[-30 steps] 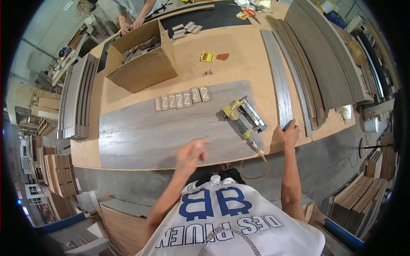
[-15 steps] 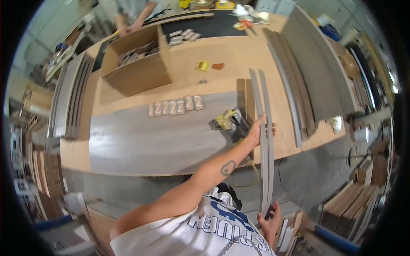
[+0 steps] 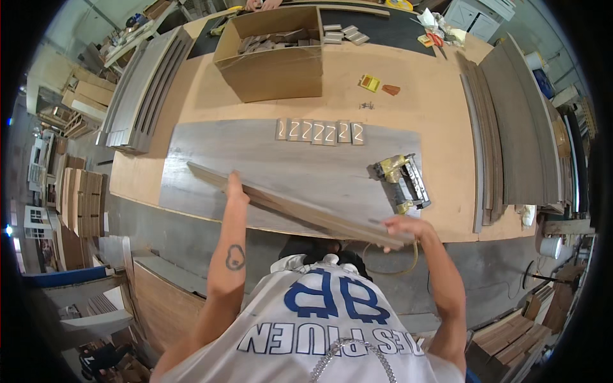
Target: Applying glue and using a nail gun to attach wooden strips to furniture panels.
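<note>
My left hand (image 3: 236, 189) is closed round long, narrow grey-brown wooden strips (image 3: 306, 210), near their far left end. At the near right end, my right hand (image 3: 408, 226) grips the same strips, whose tips are slightly blurred there. The strips slant across the front of a wide grey wood-grain panel (image 3: 236, 143) on the table. Right of the panel's middle lies a nail gun (image 3: 402, 182), dark with yellowish wrapping. Along the panel's far edge, several small wooden blocks (image 3: 324, 133) stand in a row, each with a pale squiggle.
Behind the panel is an open cardboard box (image 3: 274, 80) of wood pieces. Grey boards stack at the left (image 3: 150, 83) and long boards stand at the right (image 3: 520, 127). A yellow packet (image 3: 369, 82) and small fasteners (image 3: 366, 105) lie between. A hose (image 3: 408, 258) hangs at the front edge.
The strips have swung from pointing away on the right to lying across the panel's front. My left hand has moved left with them, my right hand forward. The view has shifted too.
</note>
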A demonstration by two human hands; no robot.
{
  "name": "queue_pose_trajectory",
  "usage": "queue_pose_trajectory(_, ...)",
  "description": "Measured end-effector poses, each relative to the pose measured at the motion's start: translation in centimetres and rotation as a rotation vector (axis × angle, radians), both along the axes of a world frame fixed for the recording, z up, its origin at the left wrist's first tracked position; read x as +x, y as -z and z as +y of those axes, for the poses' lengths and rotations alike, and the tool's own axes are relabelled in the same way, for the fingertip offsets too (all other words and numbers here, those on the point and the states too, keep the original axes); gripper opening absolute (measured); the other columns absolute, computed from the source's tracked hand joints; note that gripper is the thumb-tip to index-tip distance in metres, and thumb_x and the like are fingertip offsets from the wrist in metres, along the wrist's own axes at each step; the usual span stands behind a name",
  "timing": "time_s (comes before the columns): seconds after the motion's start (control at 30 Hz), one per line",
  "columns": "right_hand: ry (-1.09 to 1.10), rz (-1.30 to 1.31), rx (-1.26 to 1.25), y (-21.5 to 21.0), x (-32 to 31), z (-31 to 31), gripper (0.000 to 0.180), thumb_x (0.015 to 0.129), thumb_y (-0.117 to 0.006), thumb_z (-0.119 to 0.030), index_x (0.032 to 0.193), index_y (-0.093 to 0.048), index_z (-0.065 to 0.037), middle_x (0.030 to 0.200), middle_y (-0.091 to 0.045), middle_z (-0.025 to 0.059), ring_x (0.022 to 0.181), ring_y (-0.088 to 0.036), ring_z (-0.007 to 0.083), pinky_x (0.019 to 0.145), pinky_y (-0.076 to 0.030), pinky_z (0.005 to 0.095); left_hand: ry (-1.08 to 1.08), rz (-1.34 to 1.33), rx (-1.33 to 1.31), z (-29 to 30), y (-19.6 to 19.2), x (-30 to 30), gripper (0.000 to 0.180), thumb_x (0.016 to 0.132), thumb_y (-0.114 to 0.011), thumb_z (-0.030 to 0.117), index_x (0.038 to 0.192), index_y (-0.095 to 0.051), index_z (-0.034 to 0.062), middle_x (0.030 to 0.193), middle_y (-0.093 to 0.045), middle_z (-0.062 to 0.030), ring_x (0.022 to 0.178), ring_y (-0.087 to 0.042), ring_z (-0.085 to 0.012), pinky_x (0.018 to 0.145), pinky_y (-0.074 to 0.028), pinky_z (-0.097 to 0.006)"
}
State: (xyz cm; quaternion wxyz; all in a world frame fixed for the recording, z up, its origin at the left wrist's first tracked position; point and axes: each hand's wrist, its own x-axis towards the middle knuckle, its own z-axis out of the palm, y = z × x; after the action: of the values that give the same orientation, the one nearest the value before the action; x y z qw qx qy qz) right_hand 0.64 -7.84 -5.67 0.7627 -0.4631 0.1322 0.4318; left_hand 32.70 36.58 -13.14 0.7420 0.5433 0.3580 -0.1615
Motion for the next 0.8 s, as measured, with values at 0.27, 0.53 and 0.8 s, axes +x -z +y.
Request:
queue_pose_trajectory(0.27,0.38,0.227,-0.247,3.9,7.5,2.5,0.064,0.101,-0.052,-0.054,0.124,-0.062,0.005,0.114,-0.067,0.0177,0.094,-0.071,0.0321,0.083,-0.062,0.0485,0.247,0.156,1.128,6.4,-1.6,4.3,0.107,0.087,-0.067,0.064,0.155,-0.024,-0.0056,0.159,-0.019,-0.0367,0.148,-0.022,-0.0484,0.119,-0.021,-0.059)
queue_pose_trajectory(0.53,0.437,-0.655,-1.447,1.5,6.2,11.8,0.059,0.083,-0.08,-0.024,0.133,-0.058,-0.002,0.13,-0.061,0.0178,0.116,-0.062,0.0345,0.096,-0.052,0.0443,1.317,-1.018,1.468,10.9,-2.8,2.3,0.06,0.092,-0.064,0.048,0.14,-0.058,0.0132,0.149,-0.046,-0.0174,0.139,-0.039,-0.038,0.115,-0.026,-0.056)
queue_pose_trajectory(0.8,0.11,-0.748,-1.667,4.3,11.9,9.6,0.045,0.085,-0.075,-0.024,0.127,-0.064,-0.012,0.121,-0.064,0.0073,0.116,-0.057,0.0343,0.099,-0.047,0.0459,1.665,-1.26,1.273,10.1,-0.5,11.1,0.045,0.1,-0.055,0.035,0.137,-0.058,0.0097,0.134,-0.055,-0.0092,0.122,-0.052,-0.0282,0.105,-0.038,-0.049)
